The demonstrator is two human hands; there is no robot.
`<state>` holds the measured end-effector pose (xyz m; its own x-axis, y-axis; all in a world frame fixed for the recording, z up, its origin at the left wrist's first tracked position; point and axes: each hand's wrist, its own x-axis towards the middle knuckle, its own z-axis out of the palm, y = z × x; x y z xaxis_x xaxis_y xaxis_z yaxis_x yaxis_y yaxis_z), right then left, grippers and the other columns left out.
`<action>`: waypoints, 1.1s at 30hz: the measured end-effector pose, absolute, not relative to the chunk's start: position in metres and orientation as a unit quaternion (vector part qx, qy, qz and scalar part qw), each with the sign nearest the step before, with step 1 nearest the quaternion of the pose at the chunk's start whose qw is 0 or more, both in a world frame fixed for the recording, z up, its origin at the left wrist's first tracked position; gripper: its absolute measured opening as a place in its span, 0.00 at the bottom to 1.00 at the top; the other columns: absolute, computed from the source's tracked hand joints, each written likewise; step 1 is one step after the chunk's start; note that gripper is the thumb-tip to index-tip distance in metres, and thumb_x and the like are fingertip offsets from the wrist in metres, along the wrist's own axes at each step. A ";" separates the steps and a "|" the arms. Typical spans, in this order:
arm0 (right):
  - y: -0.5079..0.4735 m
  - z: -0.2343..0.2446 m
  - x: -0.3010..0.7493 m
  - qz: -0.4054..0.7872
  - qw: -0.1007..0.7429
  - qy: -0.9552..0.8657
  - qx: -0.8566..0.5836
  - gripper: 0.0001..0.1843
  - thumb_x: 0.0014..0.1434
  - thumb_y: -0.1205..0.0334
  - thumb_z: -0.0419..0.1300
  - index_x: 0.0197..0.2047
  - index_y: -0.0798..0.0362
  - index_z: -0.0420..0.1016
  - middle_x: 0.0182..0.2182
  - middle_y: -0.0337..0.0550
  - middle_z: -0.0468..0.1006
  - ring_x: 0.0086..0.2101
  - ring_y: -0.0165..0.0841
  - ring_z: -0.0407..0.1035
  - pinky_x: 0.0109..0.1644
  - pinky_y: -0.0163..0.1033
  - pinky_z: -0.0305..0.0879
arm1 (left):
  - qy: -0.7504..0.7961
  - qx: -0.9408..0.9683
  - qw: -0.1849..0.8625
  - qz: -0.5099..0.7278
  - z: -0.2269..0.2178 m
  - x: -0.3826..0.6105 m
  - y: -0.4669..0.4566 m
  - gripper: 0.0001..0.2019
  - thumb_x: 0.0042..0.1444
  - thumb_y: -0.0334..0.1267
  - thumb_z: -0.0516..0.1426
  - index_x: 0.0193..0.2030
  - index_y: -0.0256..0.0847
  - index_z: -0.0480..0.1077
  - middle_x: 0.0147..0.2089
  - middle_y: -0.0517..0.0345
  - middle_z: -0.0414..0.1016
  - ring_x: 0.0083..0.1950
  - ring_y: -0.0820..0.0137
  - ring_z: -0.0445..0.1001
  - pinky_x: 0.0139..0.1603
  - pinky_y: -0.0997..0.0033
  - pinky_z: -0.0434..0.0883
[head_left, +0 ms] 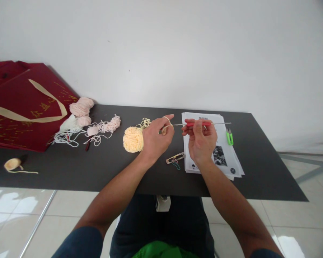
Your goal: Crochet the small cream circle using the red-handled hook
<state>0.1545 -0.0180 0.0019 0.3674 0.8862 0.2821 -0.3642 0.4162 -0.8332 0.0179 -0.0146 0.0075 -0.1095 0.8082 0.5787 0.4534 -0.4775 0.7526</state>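
Note:
My right hand (200,138) is closed on a crochet hook (204,124) with a red handle, held level above a stack of printed sheets (230,161). Its metal tip points left toward my left hand (157,138). My left hand is closed, pinching pale yellow yarn (167,120) that loops over its raised forefinger. The strand runs back to a yellow yarn ball (133,139) lying on the black table (258,172) just left of that hand.
Pink and white yarn (82,107) lies tangled at the back left beside red bags (21,107). A small yarn piece (13,164) sits at the far left. Green snips (229,137) rest on the sheets. Metal snips (175,157) lie between my wrists.

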 end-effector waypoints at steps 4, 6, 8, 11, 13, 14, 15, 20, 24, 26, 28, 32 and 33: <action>-0.013 0.006 0.161 0.448 0.739 -0.361 -0.351 0.16 0.61 0.47 0.69 0.37 0.49 0.71 0.31 0.34 0.83 0.24 0.25 0.75 0.25 0.31 0.69 | 0.459 0.683 0.160 0.545 0.007 0.018 -0.014 0.09 0.57 0.26 0.58 0.36 0.43 0.78 0.45 0.58 0.85 0.42 0.70 0.81 0.49 0.70 0.74; -0.010 0.007 0.164 0.468 0.731 -0.347 -0.355 0.18 0.60 0.46 0.70 0.36 0.49 0.70 0.28 0.32 0.82 0.23 0.23 0.72 0.23 0.28 0.66 | 0.451 0.696 0.162 0.534 0.007 0.019 -0.015 0.09 0.58 0.27 0.58 0.37 0.43 0.79 0.44 0.58 0.85 0.41 0.70 0.81 0.49 0.70 0.74; -0.007 0.008 0.166 0.488 0.721 -0.334 -0.361 0.20 0.59 0.44 0.70 0.35 0.49 0.69 0.27 0.31 0.80 0.22 0.21 0.70 0.22 0.27 0.64 | 0.445 0.706 0.170 0.524 0.007 0.018 -0.015 0.09 0.58 0.27 0.59 0.38 0.44 0.80 0.41 0.59 0.85 0.40 0.69 0.81 0.48 0.69 0.74; -0.005 0.008 0.168 0.509 0.711 -0.315 -0.370 0.21 0.57 0.44 0.71 0.34 0.49 0.69 0.25 0.29 0.79 0.21 0.20 0.69 0.22 0.26 0.63 | 0.439 0.705 0.197 0.521 0.007 0.018 -0.015 0.12 0.58 0.27 0.58 0.41 0.44 0.81 0.39 0.60 0.84 0.40 0.69 0.80 0.49 0.68 0.74; -0.005 0.007 0.169 0.522 0.703 -0.310 -0.370 0.20 0.57 0.44 0.72 0.34 0.49 0.69 0.26 0.29 0.79 0.21 0.20 0.69 0.22 0.26 0.64 | 0.438 0.690 0.232 0.527 0.007 0.018 -0.015 0.13 0.57 0.27 0.58 0.44 0.44 0.81 0.38 0.60 0.83 0.40 0.68 0.80 0.50 0.68 0.74; -0.006 0.007 0.170 0.528 0.700 -0.312 -0.365 0.20 0.57 0.45 0.72 0.34 0.49 0.70 0.26 0.30 0.80 0.21 0.20 0.70 0.22 0.26 0.65 | 0.437 0.678 0.255 0.533 0.007 0.018 -0.014 0.13 0.57 0.27 0.58 0.45 0.44 0.81 0.38 0.60 0.83 0.40 0.69 0.80 0.50 0.68 0.74; -0.006 0.007 0.171 0.534 0.697 -0.318 -0.357 0.19 0.58 0.46 0.72 0.34 0.49 0.70 0.27 0.31 0.81 0.23 0.21 0.71 0.23 0.26 0.66 | 0.437 0.662 0.279 0.541 0.007 0.018 -0.013 0.13 0.57 0.28 0.59 0.46 0.44 0.81 0.38 0.60 0.83 0.39 0.69 0.80 0.49 0.69 0.74; -0.011 0.005 0.172 0.539 0.694 -0.358 -0.315 0.13 0.60 0.51 0.71 0.37 0.49 0.75 0.34 0.37 0.84 0.29 0.25 0.76 0.29 0.29 0.72 | 0.445 0.581 0.345 0.587 0.006 0.019 -0.010 0.17 0.56 0.30 0.60 0.52 0.42 0.79 0.34 0.62 0.78 0.33 0.72 0.75 0.39 0.72 0.73; -0.013 0.003 0.167 0.539 0.686 -0.376 -0.312 0.10 0.60 0.53 0.71 0.38 0.47 0.78 0.35 0.35 0.83 0.31 0.24 0.76 0.31 0.30 0.73 | 0.454 0.548 0.363 0.601 0.006 0.019 -0.010 0.19 0.55 0.32 0.61 0.54 0.41 0.78 0.33 0.63 0.77 0.33 0.73 0.74 0.39 0.72 0.73; -0.013 0.000 0.165 0.543 0.687 -0.369 -0.311 0.10 0.59 0.53 0.72 0.38 0.46 0.78 0.36 0.34 0.84 0.32 0.24 0.76 0.34 0.30 0.75 | 0.453 0.537 0.371 0.607 0.006 0.019 -0.009 0.20 0.54 0.32 0.62 0.55 0.41 0.77 0.34 0.63 0.76 0.33 0.73 0.74 0.39 0.72 0.73; -0.012 -0.002 0.163 0.555 0.687 -0.354 -0.309 0.11 0.58 0.53 0.73 0.38 0.46 0.78 0.36 0.33 0.84 0.32 0.24 0.76 0.36 0.30 0.76 | 0.447 0.528 0.378 0.615 0.006 0.019 -0.009 0.20 0.53 0.32 0.62 0.55 0.41 0.77 0.34 0.63 0.76 0.33 0.74 0.73 0.39 0.72 0.73; -0.010 -0.005 0.163 0.571 0.684 -0.339 -0.303 0.13 0.57 0.52 0.74 0.37 0.46 0.75 0.36 0.32 0.83 0.32 0.23 0.75 0.37 0.29 0.75 | 0.433 0.518 0.387 0.628 0.004 0.020 -0.008 0.21 0.52 0.30 0.61 0.54 0.42 0.77 0.32 0.65 0.74 0.31 0.75 0.71 0.35 0.73 0.72; -0.010 -0.005 0.163 0.569 0.685 -0.342 -0.301 0.13 0.57 0.52 0.74 0.37 0.46 0.75 0.37 0.32 0.82 0.32 0.23 0.74 0.37 0.29 0.75 | 0.432 0.516 0.388 0.630 0.005 0.020 -0.008 0.21 0.52 0.30 0.61 0.54 0.42 0.77 0.32 0.65 0.74 0.30 0.75 0.71 0.35 0.73 0.71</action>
